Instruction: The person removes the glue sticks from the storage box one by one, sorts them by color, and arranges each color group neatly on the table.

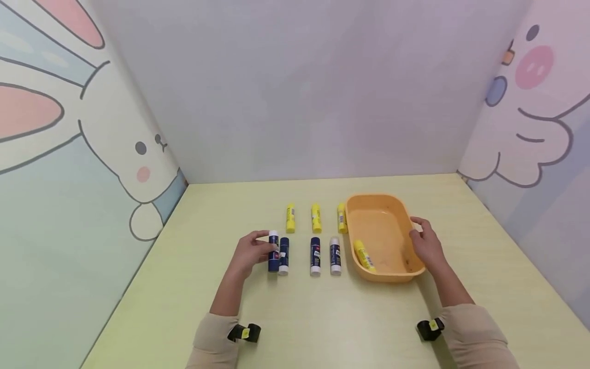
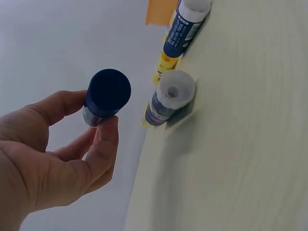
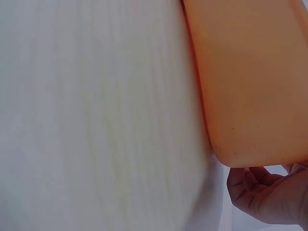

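Observation:
My left hand (image 1: 250,252) pinches a blue glue stick (image 1: 273,261) with a white top, held upright between thumb and fingers; its dark blue end (image 2: 109,90) faces the left wrist camera. Just right of it lies another blue glue stick (image 1: 283,255), and two more blue glue sticks lie farther right in the same row. At the right, my right hand (image 1: 426,246) grips the side rim of an orange tray (image 1: 382,215), thumb at the rim. Inside the tray, a yellow glue stick (image 1: 364,256) leans at the left wall. In the right wrist view, my fingers are partly hidden behind the tray.
Behind the blue row lie three yellow glue sticks, the left one (image 1: 290,218) standing apart and the right one (image 1: 341,218) close against the tray's left side. A pale table (image 1: 295,318) carries everything. A grey back wall (image 1: 295,92) and printed side walls enclose it.

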`<state>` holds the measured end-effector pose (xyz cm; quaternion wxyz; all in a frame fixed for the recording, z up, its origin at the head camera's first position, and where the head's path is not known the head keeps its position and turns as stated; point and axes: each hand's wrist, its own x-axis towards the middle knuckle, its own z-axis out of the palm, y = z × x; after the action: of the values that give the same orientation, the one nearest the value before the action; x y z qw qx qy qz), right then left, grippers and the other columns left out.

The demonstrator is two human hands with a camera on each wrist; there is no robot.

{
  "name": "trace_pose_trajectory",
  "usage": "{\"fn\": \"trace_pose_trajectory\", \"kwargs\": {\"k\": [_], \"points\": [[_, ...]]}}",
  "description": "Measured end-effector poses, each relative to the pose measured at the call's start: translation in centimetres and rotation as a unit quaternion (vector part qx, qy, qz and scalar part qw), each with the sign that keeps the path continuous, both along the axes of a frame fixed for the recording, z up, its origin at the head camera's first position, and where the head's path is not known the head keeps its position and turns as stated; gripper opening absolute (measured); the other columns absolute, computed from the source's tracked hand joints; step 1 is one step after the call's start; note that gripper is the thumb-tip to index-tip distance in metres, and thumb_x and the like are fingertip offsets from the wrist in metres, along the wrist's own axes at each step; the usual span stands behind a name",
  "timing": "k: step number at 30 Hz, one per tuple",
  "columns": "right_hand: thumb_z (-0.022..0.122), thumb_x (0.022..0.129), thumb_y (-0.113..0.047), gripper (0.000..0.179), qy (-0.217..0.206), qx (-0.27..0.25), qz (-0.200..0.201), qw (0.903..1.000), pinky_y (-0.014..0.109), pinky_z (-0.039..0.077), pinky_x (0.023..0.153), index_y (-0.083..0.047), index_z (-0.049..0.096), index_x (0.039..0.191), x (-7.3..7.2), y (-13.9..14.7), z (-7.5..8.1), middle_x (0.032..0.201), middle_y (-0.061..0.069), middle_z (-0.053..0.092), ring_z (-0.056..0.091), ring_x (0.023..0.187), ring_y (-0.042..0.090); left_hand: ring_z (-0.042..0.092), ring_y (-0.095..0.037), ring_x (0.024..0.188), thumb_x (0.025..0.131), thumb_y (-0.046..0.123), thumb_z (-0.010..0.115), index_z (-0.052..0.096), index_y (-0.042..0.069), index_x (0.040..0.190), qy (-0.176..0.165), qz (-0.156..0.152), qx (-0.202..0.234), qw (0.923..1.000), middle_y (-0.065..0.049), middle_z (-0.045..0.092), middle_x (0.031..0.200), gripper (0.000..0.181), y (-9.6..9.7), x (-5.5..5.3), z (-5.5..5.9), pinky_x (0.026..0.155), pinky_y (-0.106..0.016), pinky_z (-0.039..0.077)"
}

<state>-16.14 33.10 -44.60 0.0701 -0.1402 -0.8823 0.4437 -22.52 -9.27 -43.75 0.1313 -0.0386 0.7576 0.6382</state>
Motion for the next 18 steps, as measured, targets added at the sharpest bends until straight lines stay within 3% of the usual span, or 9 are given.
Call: {"fn": "trace_pose_trajectory", "kwargs": {"k": [8, 18], "points": [[0.029, 0.099, -0.02, 0.046, 0.006, 0.007, -0.001, 1.0, 0.032, 0.04, 0.051, -0.002, 0.029, 0.141, 0.0, -0.1, 0.0, 0.078, 0.014, 0.046, 0.044, 0.063, 0.02, 0.064, -0.023, 0.079, 0.081, 0.006, 0.069, 0.051, 0.0, 0.125, -0.028, 0.002, -0.027, 0.9992, -0.02, 0.061, 0.101, 0.048, -2.0, -0.7, -1.5, 0.069, -0.036, 0.055], [0.029, 0.1, -0.021, 0.046, 0.004, 0.012, -0.004, 0.9999, 0.032, 0.04, 0.053, -0.002, 0.029, 0.141, -0.2, 0.1, -0.1, 0.08, 0.014, 0.047, 0.045, 0.065, 0.021, 0.063, -0.022, 0.075, 0.081, 0.006, 0.069, 0.051, -0.002, 0.125, -0.047, 0.004, -0.049, 0.9977, -0.02, 0.062, 0.104, 0.048, -3.4, -1.7, -3.1, 0.063, -0.033, 0.055]]}}
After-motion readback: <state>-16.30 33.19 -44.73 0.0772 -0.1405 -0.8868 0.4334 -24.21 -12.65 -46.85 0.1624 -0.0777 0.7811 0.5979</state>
